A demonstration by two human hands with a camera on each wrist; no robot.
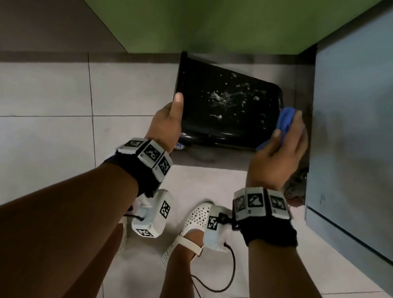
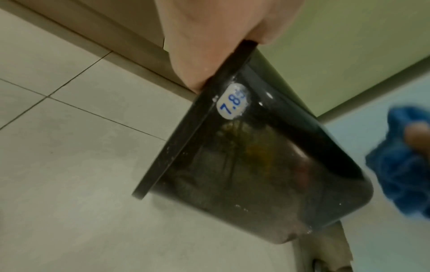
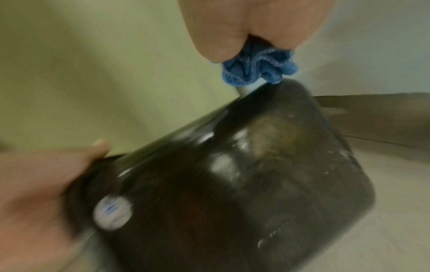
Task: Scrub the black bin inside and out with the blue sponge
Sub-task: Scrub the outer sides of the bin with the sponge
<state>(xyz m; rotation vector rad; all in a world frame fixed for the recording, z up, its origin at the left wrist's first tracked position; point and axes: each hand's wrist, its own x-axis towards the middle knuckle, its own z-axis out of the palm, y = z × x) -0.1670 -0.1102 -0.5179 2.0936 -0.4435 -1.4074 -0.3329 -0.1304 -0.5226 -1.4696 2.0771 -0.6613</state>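
Note:
The black bin (image 1: 227, 104) is held on its side above the tiled floor, its rim to the left and its base to the right, with white suds on the upper wall. My left hand (image 1: 169, 117) grips the rim (image 2: 209, 103), thumb on top. A white price sticker (image 2: 232, 101) sits near the rim. My right hand (image 1: 282, 148) holds the crumpled blue sponge (image 1: 286, 120) against the bin's base end (image 3: 291, 95). The sponge (image 3: 258, 71) looks like a bunched blue cloth. The bin's inside is hidden.
A green wall (image 1: 201, 13) stands behind the bin. A grey-blue cabinet (image 1: 377, 128) is close on the right, beside my right hand. My feet in white perforated shoes (image 1: 189, 226) stand on the pale floor tiles (image 1: 27, 106). A thin cable (image 1: 219, 297) trails by the right foot.

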